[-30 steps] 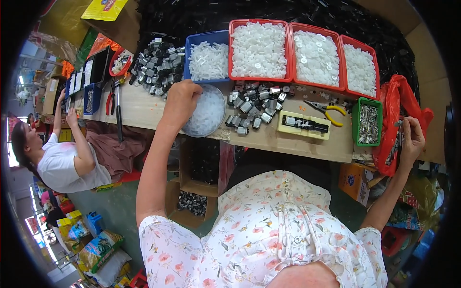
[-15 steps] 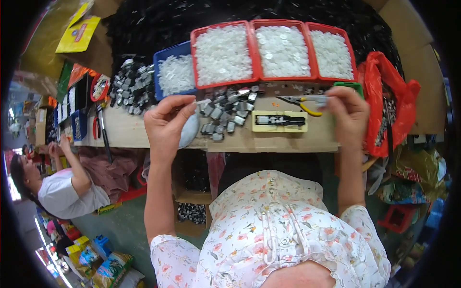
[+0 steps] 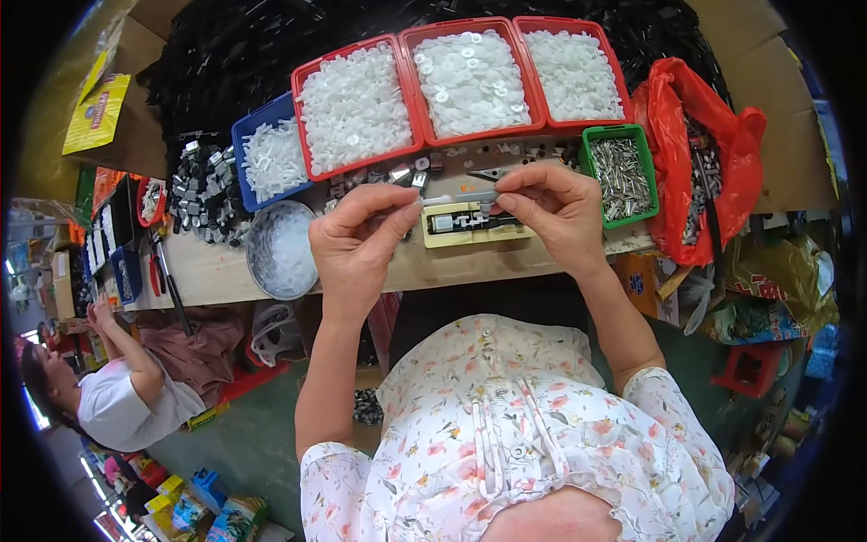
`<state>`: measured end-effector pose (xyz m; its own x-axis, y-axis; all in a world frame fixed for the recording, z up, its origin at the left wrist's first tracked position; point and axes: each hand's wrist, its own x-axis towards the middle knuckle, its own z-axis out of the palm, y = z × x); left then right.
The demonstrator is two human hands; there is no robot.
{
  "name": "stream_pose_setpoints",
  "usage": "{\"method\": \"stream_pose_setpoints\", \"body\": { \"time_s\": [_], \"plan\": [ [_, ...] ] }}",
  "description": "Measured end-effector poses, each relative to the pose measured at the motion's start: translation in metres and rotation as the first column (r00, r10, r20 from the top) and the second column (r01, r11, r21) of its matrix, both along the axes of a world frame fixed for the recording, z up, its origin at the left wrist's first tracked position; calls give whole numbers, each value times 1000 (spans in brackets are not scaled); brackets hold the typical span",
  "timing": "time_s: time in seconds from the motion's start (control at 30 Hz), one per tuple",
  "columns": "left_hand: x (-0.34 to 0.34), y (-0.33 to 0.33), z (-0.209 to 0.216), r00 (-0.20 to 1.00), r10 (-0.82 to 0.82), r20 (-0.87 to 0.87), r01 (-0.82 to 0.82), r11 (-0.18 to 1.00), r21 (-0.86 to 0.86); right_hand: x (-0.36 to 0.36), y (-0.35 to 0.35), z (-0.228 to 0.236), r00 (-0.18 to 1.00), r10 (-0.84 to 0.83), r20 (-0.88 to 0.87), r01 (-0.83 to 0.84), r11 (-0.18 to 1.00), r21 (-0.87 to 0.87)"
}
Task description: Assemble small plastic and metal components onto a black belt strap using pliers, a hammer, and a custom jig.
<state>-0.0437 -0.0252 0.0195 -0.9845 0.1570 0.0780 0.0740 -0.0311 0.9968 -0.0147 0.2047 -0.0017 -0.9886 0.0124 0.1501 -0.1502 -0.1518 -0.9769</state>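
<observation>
My left hand (image 3: pixel 357 239) is closed, thumb and forefinger pinching a small white plastic part (image 3: pixel 436 200). My right hand (image 3: pixel 562 217) is closed on a short grey rod-shaped piece (image 3: pixel 473 195), whose left end meets or overlaps the white part; whether they are joined I cannot tell. Just beneath the fingers lies a cream holder (image 3: pixel 442 239) with a black housing (image 3: pixel 475 220) in it, carrying a silver block and small white pieces. Pliers (image 3: pixel 488 173) lie behind it, partly hidden by my right hand.
Red trays (image 3: pixel 422 126) of white plastic parts stand behind, beside a blue tray (image 3: pixel 246 194). A metal bowl (image 3: pixel 256 280) with white paste sits left. Rightward are a green tray (image 3: pixel 647 154) of metal pins and a red bag (image 3: pixel 666 117). A co-worker (image 3: pixel 126 397) sits far left.
My hands have come together over the cream holder, the right moving left with the grey piece. The view has shifted, bringing the bowl and green tray into clearer sight.
</observation>
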Motion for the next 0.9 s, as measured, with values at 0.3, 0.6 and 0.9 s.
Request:
{"method": "stream_pose_setpoints", "body": {
  "time_s": [0.3, 0.6, 0.9],
  "plan": [
    [0, -5, -1, 984, -36, 172, 26, 998, 60, -1, -4, 2, 993, 40, -113, -9, 965, 262],
    [0, 2, -7, 885, -161, 438, 64, 971, 229, -4, -2, 9, 977, 97, -189, -4, 899, 439],
    [0, 21, -10, 750, -252, -611, -112, 863, -493, 0, 17, 6, 995, 81, 57, -91, 975, 201]
  ]
}}
